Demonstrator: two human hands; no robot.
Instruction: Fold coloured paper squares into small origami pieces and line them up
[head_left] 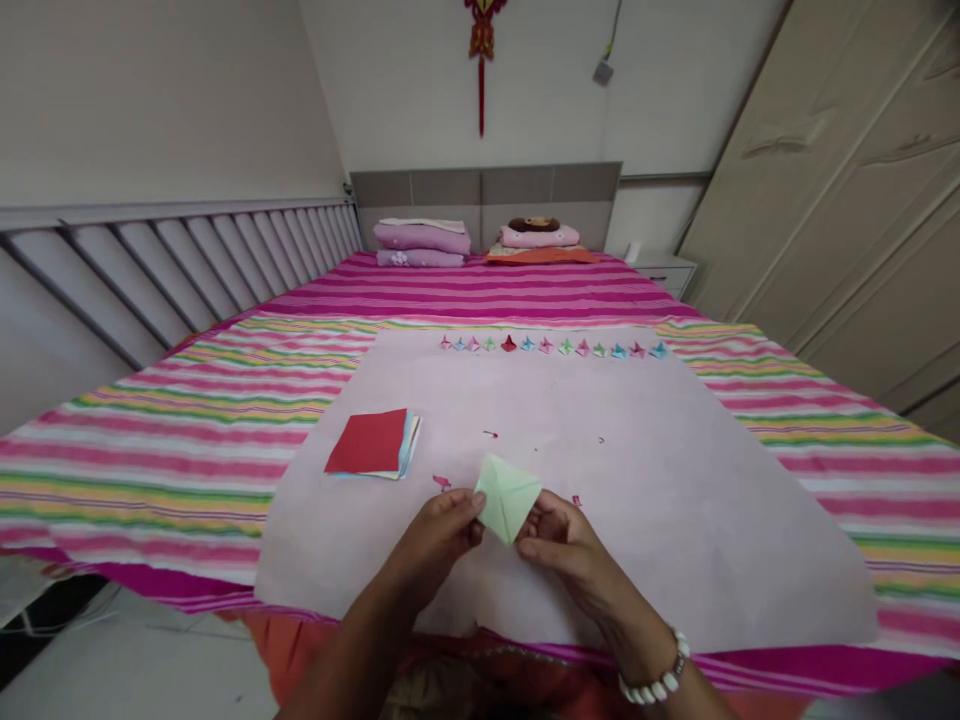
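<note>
A pale green folded paper square (507, 496), turned corner-up with crease lines across it, is held up in front of me over the white sheet. My left hand (447, 522) pinches its left corner between thumb and fingers. At its lower right edge, my right hand (564, 540) grips it, fingers behind the paper and thumb at the front. To the left lies a stack of square paper (369, 442) with a red sheet on top. Along the far edge of the sheet stands a row of small folded paper cranes (546, 346) in red, pink, blue and green.
The white sheet (720, 540) lies on a bed with a striped cover (172, 420). Folded bedding (421, 240) and a pink pillow pile (538, 238) sit by the headboard. A bed rail (202, 250) runs along the left; a wardrobe (840, 200) stands right.
</note>
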